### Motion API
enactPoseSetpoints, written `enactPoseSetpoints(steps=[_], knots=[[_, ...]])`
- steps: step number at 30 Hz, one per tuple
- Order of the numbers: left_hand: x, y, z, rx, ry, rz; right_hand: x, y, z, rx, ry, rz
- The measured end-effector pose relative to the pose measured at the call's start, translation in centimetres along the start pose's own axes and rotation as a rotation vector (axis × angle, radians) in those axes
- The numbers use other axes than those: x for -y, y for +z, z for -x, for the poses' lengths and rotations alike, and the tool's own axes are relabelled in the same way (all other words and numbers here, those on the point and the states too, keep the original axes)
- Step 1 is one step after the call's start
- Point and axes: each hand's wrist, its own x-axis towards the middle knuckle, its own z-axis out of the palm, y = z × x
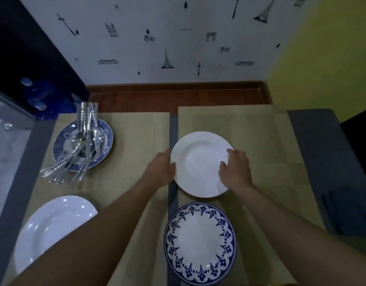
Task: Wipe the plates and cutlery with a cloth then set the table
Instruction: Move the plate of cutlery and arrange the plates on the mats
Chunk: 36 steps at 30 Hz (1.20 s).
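Gripping the white plate (198,162) at opposite rims, left hand (160,170) and right hand (235,169) centre it beyond the blue-patterned plate (199,244).

lower-left white plate (52,230): right part hidden beneath my left forearm (107,223).
centre white plate (198,164): right rim covered by my right hand (235,170); whether my left hand (160,170) reaches beneath the rim, cannot tell.
cutlery (83,145): overlapping heap, blurred; pieces uncountable; covers the middle of the blue patterned plate (64,149).
blue bottles (36,96): shadowed, blurred.
dark fabric (347,213): cut by right edge; identity unclear.
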Motion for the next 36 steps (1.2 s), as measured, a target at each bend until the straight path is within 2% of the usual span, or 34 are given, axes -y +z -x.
enactPoseSetpoints(steps=[3, 9, 24, 36], knots=[[-0.3, 1.0, -0.9, -0.007, -0.001, 0.063, -1.6, 0.2, -1.0, 0.002, 0.086, -0.105], [-1.6, 1.6, -1.7, -0.098, -0.048, 0.22, -3.4, 0.8, -2.9, 0.022, 0.122, -0.3], [-6.9, 1.2, -10.3, -0.14, 0.009, 0.241, -4.1, -3.7, -11.6, -0.068, 0.083, -0.306], [-6.6, 1.8, -11.5, -0.145, 0.002, 0.156, -4.7, -4.0, -12.3, -0.034, 0.056, -0.359]])
